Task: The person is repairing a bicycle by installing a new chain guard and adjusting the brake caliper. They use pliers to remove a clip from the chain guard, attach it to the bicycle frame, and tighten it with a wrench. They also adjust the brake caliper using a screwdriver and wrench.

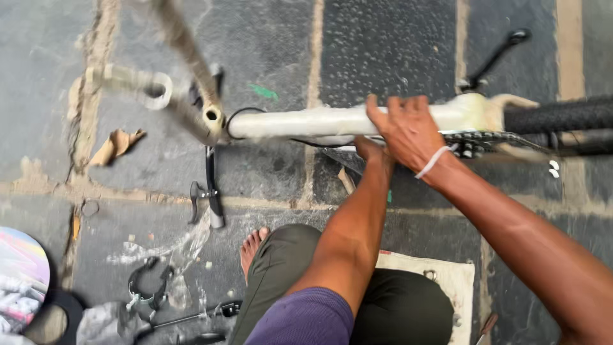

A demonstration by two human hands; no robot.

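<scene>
A pale, paper-wrapped bicycle frame tube (300,121) runs across the middle of the view. My right hand (405,131) lies over the top of this tube, fingers spread and pressing on it, a white band at the wrist. My left hand (370,152) reaches under the same tube, mostly hidden behind the right hand. To the right sit the chain and sprockets (476,144) and a black tyre (562,115). At the left the frame joins other wrapped tubes (191,64).
The floor is dark stone slabs with sandy joints. A black handlebar with brake lever (211,191) lies below the frame. A black clamp part (147,287), clear plastic wrap (185,249), torn cardboard (115,145) and a coloured round object (19,275) lie at the left. My bare foot (252,246) rests nearby.
</scene>
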